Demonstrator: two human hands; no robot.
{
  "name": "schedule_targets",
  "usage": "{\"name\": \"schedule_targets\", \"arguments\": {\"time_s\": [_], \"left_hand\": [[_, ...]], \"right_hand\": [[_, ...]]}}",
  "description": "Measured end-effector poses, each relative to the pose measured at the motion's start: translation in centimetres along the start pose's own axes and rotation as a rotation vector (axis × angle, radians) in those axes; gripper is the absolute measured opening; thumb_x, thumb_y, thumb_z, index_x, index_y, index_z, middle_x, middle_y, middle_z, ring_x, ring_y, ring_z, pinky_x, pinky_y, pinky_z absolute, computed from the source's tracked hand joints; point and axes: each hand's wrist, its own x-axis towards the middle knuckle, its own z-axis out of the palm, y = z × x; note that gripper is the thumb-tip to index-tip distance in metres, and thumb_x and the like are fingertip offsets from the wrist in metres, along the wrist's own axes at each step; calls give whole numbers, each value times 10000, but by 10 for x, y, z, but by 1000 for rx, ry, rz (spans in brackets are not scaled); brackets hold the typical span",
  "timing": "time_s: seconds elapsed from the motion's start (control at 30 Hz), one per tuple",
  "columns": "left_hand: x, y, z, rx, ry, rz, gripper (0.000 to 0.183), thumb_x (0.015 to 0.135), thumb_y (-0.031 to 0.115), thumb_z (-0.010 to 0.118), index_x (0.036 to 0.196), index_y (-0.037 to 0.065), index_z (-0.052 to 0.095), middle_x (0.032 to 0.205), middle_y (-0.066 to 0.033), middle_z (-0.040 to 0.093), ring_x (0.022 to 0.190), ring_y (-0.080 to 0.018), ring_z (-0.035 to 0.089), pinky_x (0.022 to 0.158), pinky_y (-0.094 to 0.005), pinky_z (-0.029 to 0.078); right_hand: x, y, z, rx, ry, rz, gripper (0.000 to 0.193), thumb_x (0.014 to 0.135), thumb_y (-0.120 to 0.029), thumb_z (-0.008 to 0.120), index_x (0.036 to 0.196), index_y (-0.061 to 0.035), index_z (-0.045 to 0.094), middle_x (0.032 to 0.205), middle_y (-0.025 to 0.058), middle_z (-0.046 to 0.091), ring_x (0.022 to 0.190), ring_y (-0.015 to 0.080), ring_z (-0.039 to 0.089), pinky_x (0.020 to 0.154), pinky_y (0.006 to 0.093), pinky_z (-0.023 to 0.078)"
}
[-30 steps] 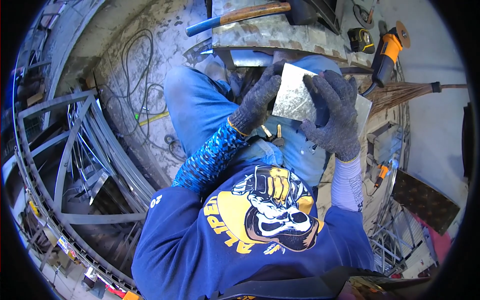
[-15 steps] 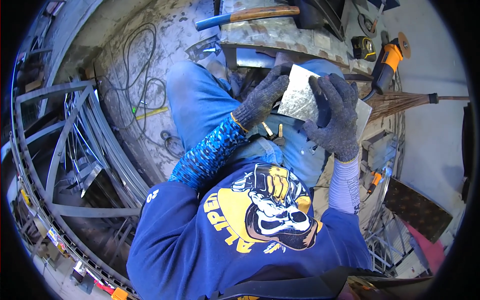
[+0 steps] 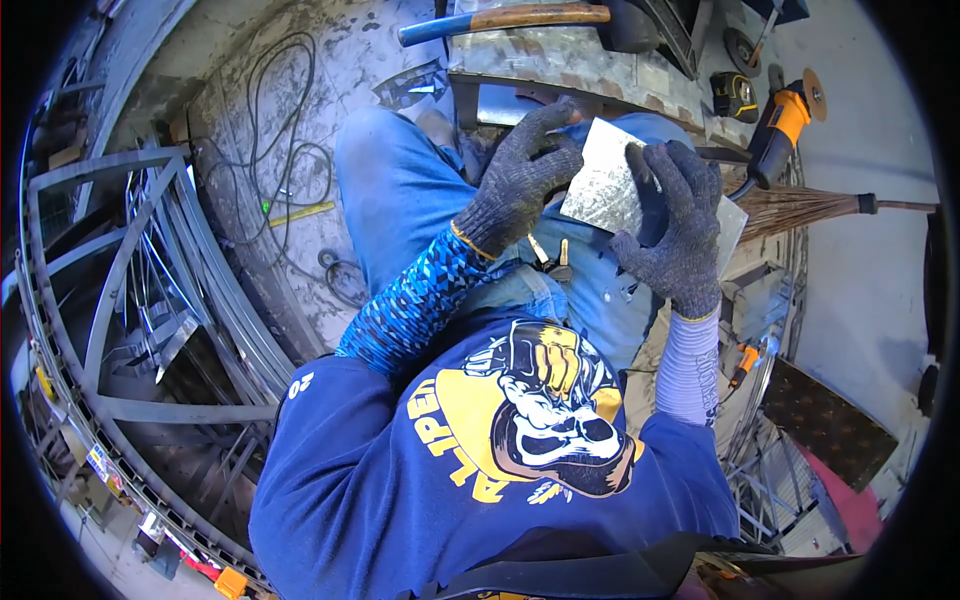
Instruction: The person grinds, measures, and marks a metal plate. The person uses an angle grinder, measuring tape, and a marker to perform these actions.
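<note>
A flat metal plate (image 3: 605,185), pale and scuffed, is held tilted above my lap. My right hand (image 3: 678,228), in a dark grey knit glove, grips it, with fingers over the upper face and the thumb towards me. At the plate's left edge is my left hand (image 3: 520,180), gloved alike. Its fingers are stretched out and apart, with the thumb side close by the edge; whether it touches the metal I cannot tell. The plate's underside is hidden.
Ahead stands a worn metal bench (image 3: 560,65) with a blue-and-brown handle (image 3: 510,20) and a tape measure (image 3: 735,97). An orange angle grinder (image 3: 780,130) and a broom (image 3: 800,210) lie to the right. Metal frames (image 3: 130,290) crowd the left; a cable (image 3: 250,110) coils on the floor.
My left hand has drawn back from the plate's edge a little, its fingers lifting and spreading. The right hand keeps its grip, and the plate has shifted slightly.
</note>
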Motion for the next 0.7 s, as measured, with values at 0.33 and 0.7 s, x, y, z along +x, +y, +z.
{"name": "schedule_targets", "arguments": {"time_s": [0.33, 0.7], "left_hand": [[1, -14, -8, 417, -175, 253, 563, 1012, 46, 643, 1556, 57, 500, 1431, -90, 600, 1221, -216, 636, 1076, -371, 520], [-14, 86, 44, 1610, -462, 718, 576, 859, 265, 848, 1380, 101, 664, 1592, -243, 484, 1480, -421, 464, 1224, -567, 387]], "right_hand": [[-1, -4, -3, -32, -7, 17, 989, 570, -376, 888, 1499, -181, 611, 1413, 165, 599, 1357, 388, 547, 1242, 597, 306], [1, -3, -4, -40, 8, -30, 984, 686, -430, 906, 1539, -95, 549, 1476, 200, 608, 1401, 417, 539, 1214, 593, 339]]}}
